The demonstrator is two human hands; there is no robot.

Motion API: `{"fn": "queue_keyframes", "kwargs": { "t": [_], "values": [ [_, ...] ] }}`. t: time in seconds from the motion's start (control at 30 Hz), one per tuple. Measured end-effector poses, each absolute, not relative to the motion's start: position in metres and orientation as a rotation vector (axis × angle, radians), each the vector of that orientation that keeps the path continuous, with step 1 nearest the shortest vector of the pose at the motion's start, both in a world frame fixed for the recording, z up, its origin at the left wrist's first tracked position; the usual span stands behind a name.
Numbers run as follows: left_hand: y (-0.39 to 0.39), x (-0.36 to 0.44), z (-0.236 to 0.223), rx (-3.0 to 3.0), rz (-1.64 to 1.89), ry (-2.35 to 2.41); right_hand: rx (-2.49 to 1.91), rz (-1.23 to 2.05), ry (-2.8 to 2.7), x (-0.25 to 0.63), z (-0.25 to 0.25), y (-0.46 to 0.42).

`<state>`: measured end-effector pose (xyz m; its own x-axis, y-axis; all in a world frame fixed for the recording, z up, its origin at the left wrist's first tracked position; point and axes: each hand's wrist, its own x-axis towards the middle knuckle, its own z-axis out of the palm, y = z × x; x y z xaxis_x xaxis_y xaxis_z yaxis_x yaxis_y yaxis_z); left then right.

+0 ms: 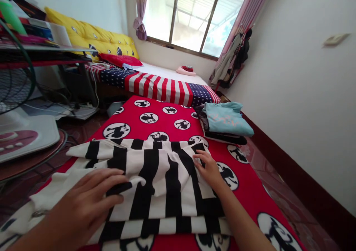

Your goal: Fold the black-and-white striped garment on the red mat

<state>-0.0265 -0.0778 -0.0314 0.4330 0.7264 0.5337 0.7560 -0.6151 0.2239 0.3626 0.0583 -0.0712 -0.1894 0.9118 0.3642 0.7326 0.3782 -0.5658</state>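
Note:
A black-and-white striped garment (158,177) lies partly folded in front of me, its bottom edge layered and its surface wrinkled. My left hand (89,199) is over the garment's left part, thumb and fingers apart around a small raised fold of cloth; I see no firm grip on it. On the right side of the garment rests my right hand (207,167), fingers spread and touching the striped cloth. White fabric (41,195) extends out to the left, partly hidden behind my left hand. Beneath everything is a red blanket (250,191) with black-and-white round figures.
A stack of folded clothes, a light blue one (226,119) on top, sits at the right edge of the blanket. A fan base (41,132) stands on a round stool at left, beside a cluttered desk (63,49). Behind is a bed (158,88) with a star-and-stripe cover.

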Motion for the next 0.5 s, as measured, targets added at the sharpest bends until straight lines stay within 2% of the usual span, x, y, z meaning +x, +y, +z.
{"fn": "queue_keyframes", "kwargs": {
  "t": [0.13,0.33,0.5],
  "values": [
    [-0.057,-0.037,-0.041,-2.762,-0.772,-1.520,-1.392,0.264,-1.919,0.359,-0.075,0.061],
    [0.008,-0.042,-0.054,-2.588,-1.007,-1.817,-1.348,0.211,-2.004,0.347,-0.066,0.099],
    [0.051,-0.028,-0.064,-2.696,-0.570,-1.921,-1.368,0.298,-2.157,0.350,-0.068,0.122]
  ]
}}
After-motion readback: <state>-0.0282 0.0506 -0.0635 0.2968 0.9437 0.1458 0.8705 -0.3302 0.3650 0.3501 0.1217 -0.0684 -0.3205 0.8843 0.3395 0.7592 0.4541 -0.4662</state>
